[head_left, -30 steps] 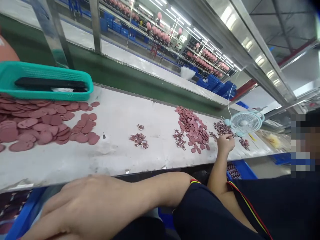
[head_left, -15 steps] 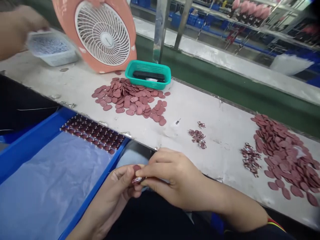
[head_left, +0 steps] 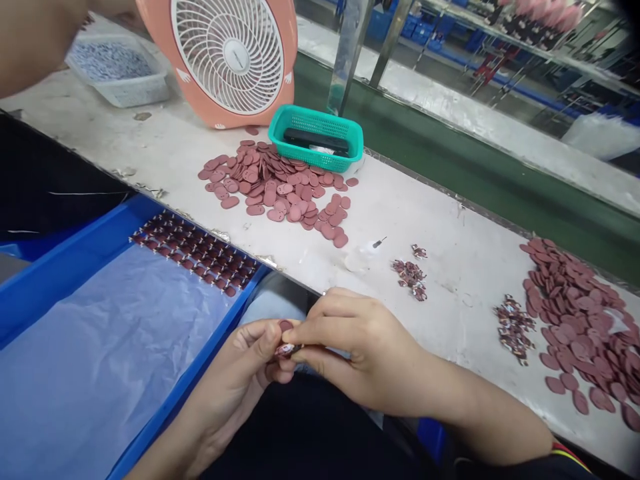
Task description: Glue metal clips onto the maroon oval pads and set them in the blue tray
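Note:
My left hand (head_left: 235, 367) and my right hand (head_left: 360, 350) meet in front of the table edge, pinching a small printed piece (head_left: 285, 350) with a maroon oval disc (head_left: 286, 326) at its tip. Most of that piece is hidden by my fingers. On the white table (head_left: 440, 220), a large pile of maroon oval discs (head_left: 275, 187) lies to the left of my hands. A second pile (head_left: 580, 327) lies at the right. Two small heaps of printed pieces (head_left: 410, 279) (head_left: 513, 329) sit between and beside them.
Below the table edge, a blue tray (head_left: 65, 280) lined with plastic holds rows of finished pieces (head_left: 195, 253). Further along stand a teal basket (head_left: 315, 139), a coral fan (head_left: 233, 60) and a white box of small parts (head_left: 117, 70). A co-worker's arm (head_left: 30, 40) reaches in at top left.
Since the oldest frame the view has swung left and down, and my hands have come together on the small piece. In the last half second they have barely moved.

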A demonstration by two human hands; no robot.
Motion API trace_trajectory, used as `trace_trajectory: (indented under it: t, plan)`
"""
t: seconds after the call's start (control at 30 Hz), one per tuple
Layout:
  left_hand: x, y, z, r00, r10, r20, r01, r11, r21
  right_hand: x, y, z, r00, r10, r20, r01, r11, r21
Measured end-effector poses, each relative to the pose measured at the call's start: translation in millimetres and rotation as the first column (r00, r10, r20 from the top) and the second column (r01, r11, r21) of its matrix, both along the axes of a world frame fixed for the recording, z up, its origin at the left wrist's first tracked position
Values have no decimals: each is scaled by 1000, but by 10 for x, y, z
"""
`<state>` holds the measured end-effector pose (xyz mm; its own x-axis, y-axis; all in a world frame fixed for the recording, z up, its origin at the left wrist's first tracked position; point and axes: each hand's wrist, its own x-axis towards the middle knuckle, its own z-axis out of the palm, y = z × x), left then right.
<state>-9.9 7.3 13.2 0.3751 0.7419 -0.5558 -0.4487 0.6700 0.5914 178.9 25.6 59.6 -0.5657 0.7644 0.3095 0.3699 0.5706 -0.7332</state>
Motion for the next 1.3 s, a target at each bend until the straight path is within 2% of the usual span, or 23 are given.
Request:
trace_trajectory:
  t: [0.4,0.53,0.67,0.8,0.9,1.1,1.3]
  plan:
    - [-72,-16,7,999,44,16,-44,999,-17,-93,34,49,999,41,9,-41,999,-22]
    - [-127,-33,-19,999,4,36,-4,1000,-7,-139,22,76,999,31,25,-31,1000,-2]
    - [-162,-27,-58,987,-48,151,50,999,-7,-164,-24,113,1000,14,19,-14,1000,14]
    - [-176,-31,-131,979,-14,204,38,992,-116,-124,-114,145,997,-60,-45,62,997,43]
    - [-193,-44,-227,962,8,272,33,989,-144,-98,-165,135,986,-132,-99,136,990,38]
    - [-227,-35,-375,930,-44,366,71,996,-62,-195,-175,53,971,-165,-175,183,979,91]
    - [-211,-29,-396,912,-101,398,81,995,67,-358,-191,-18,966,-184,-183,213,964,159]
